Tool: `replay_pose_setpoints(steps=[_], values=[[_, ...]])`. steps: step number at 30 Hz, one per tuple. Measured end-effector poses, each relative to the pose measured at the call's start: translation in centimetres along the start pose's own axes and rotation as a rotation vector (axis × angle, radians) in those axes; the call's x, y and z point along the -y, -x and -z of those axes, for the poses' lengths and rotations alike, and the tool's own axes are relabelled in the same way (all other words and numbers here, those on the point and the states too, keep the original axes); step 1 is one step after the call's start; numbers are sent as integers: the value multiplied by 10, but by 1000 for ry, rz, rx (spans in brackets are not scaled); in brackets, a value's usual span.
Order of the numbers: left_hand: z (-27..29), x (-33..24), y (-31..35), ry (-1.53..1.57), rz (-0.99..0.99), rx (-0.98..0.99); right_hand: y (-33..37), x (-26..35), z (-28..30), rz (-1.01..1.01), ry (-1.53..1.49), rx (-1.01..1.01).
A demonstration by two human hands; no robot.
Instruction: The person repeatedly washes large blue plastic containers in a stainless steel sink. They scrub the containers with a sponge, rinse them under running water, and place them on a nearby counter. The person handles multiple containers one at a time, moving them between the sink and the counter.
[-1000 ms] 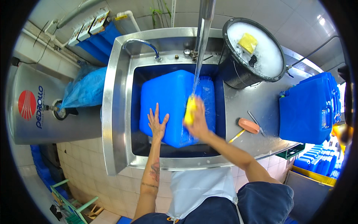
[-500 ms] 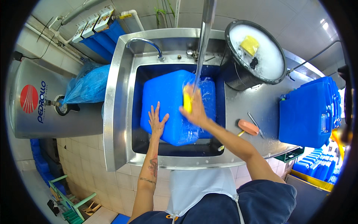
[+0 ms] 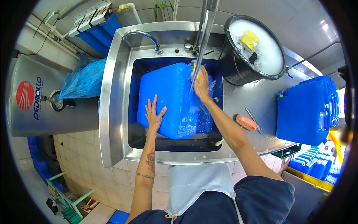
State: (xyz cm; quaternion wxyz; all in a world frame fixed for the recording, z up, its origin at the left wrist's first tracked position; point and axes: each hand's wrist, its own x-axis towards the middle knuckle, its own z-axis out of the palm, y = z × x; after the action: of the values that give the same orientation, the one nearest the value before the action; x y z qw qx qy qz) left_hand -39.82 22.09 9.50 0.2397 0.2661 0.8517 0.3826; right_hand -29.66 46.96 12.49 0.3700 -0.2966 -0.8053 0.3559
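Observation:
A large blue jerrycan lies tilted in the steel sink's basin. My left hand rests on its near left face, fingers spread. Along the can's far right edge, my right hand grips a yellow sponge, mostly hidden by the fingers and the pipe. Clear water runs down from the overhead metal pipe beside that hand and splashes. Part of another blue surface shows low in the basin, right of the can.
A black bucket of suds, with a yellow sponge floating in it, stands right of the basin. On the counter lie an orange-handled brush and a metal rod. Blue jerrycans stand farther right. A curved faucet rises behind the basin.
My right hand has moved the sponge away from me along the can's right side, toward the far edge. My left hand stays spread on the can.

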Motion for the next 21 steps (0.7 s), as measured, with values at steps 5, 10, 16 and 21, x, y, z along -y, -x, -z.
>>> replay_pose_setpoints(steps=[5,10,16,21], values=[[-5,11,1,-35,25,-14,142,61,10,106,57,160],[-14,-18,-2,-69,13,-9,25,-15,12,-98,12,-26],[-7,-10,0,-82,40,-21,187,64,28,92,-35,264],[-8,-7,0,-76,23,-24,56,31,6,24,42,30]])
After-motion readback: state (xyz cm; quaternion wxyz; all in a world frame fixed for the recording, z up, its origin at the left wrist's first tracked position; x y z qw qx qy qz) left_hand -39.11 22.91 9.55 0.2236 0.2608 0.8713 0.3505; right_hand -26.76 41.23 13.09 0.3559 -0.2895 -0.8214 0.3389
